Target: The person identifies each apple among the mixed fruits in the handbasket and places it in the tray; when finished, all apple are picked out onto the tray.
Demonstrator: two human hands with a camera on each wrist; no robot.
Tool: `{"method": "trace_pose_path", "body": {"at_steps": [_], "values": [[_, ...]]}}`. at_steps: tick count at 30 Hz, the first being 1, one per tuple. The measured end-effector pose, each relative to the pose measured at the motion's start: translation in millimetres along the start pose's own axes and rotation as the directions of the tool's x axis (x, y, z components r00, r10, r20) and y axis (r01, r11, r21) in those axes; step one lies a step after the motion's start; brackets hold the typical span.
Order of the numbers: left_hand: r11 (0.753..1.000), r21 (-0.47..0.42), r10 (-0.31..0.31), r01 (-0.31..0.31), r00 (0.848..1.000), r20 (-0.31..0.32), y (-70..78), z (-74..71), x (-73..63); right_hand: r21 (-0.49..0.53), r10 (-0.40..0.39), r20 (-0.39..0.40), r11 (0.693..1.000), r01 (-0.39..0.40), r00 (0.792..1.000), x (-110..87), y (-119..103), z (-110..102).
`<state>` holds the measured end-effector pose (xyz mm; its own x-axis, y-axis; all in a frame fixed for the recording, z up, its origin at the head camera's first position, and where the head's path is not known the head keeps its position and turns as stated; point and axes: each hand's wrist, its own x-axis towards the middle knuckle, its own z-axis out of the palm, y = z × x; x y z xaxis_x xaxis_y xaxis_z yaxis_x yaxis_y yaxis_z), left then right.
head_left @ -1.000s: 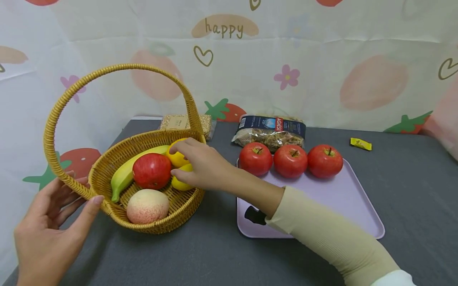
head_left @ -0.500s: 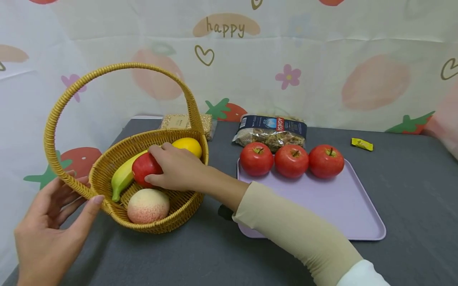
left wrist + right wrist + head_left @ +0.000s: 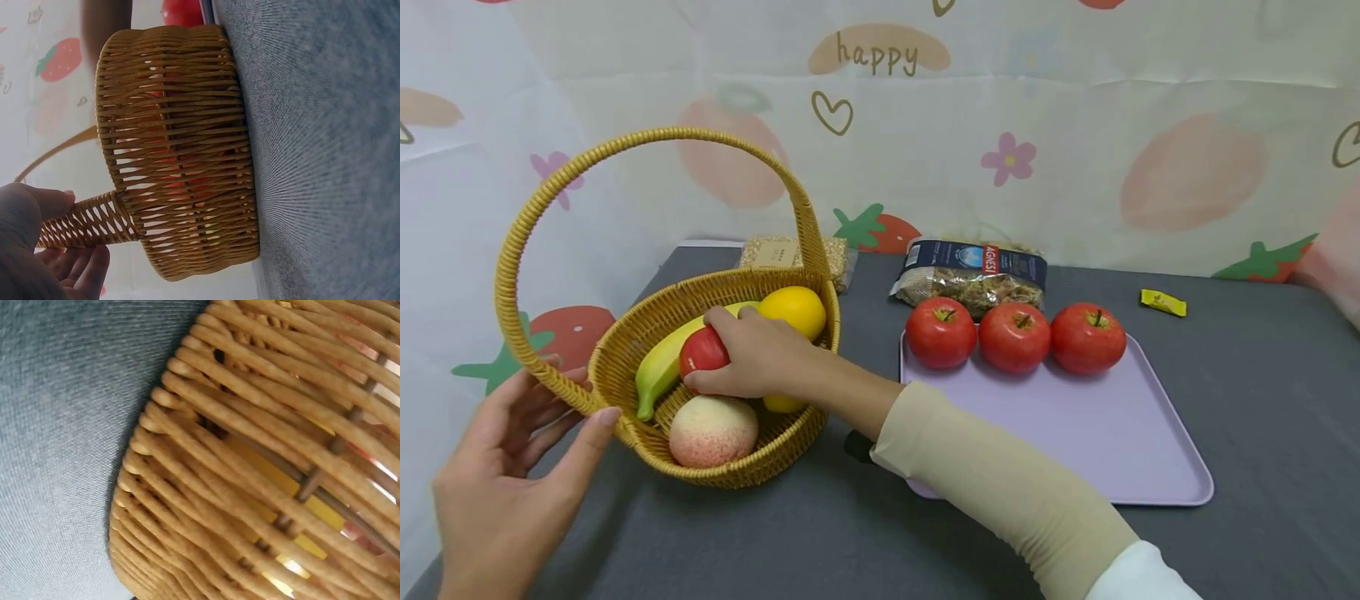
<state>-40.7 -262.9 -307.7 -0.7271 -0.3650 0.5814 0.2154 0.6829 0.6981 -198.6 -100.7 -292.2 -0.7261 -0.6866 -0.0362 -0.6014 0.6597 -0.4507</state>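
Observation:
A yellow wicker basket (image 3: 722,475) with a tall hooped handle stands on the left of the table. My left hand (image 3: 512,475) holds the handle near its foot; the left wrist view has thumb and fingers on either side of the woven strip (image 3: 94,220). Inside the basket, my right hand (image 3: 767,354) grips a red apple (image 3: 702,350), its thumb in front and fingers over the top, covering the apple's right part. Around it lie a banana (image 3: 658,371), a peach (image 3: 713,432), a lemon (image 3: 796,310) and a second yellow fruit (image 3: 784,404), partly hidden under the hand.
On the right, a light purple tray (image 3: 1120,442) bears three red apples (image 3: 1015,337) along its far edge. Behind stand an Agnesi pasta bag (image 3: 973,271) and a clear pack of grains (image 3: 775,252). A small yellow packet (image 3: 1163,302) lies at the back right.
My right hand has moved left from the yellow fruits to the red apple and taken hold of it. The left hand stays on the basket handle.

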Motion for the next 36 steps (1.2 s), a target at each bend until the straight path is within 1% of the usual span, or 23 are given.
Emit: {"method": "trace_pose_path", "body": {"at_steps": [3,9,16,21,25,28,33,36], "values": [[1.000,0.003,-0.001,0.001,1.000,-0.001,0.4,-0.2,0.6,0.029,0.004,0.004,1.000,-0.004,1.000,-1.0,1,-1],[1.000,0.009,-0.006,0.006,1.000,0.003,1.3,0.5,0.4,0.035,0.010,0.007,0.999,-0.010,1.000,-2.3,2,-3],[1.000,0.020,-0.018,0.018,1.000,0.002,3.5,0.7,-0.2,0.072,0.000,-0.022,0.997,0.001,1.000,-4.8,3,-5],[1.000,0.021,-0.014,0.014,1.000,-0.002,3.7,0.7,0.3,0.134,-0.012,-0.057,0.991,0.020,0.998,-7.8,5,-5],[1.000,0.024,-0.012,0.012,1.000,-0.004,3.4,0.8,0.4,0.220,-0.046,-0.079,0.973,0.063,0.996,-9.2,10,-5],[1.000,0.024,-0.015,0.015,1.000,-0.006,2.8,0.6,0.3,0.284,-0.090,-0.100,0.952,0.115,0.991,-9.2,14,-6],[1.000,0.024,-0.018,0.018,1.000,-0.008,1.8,0.1,0.0,0.309,-0.167,-0.145,0.929,0.205,0.975,-9.7,18,-7],[0.999,0.029,-0.020,0.020,1.000,-0.006,1.7,0.2,0.2,0.307,-0.188,-0.180,0.922,0.237,0.966,-12.7,18,-7]]}}
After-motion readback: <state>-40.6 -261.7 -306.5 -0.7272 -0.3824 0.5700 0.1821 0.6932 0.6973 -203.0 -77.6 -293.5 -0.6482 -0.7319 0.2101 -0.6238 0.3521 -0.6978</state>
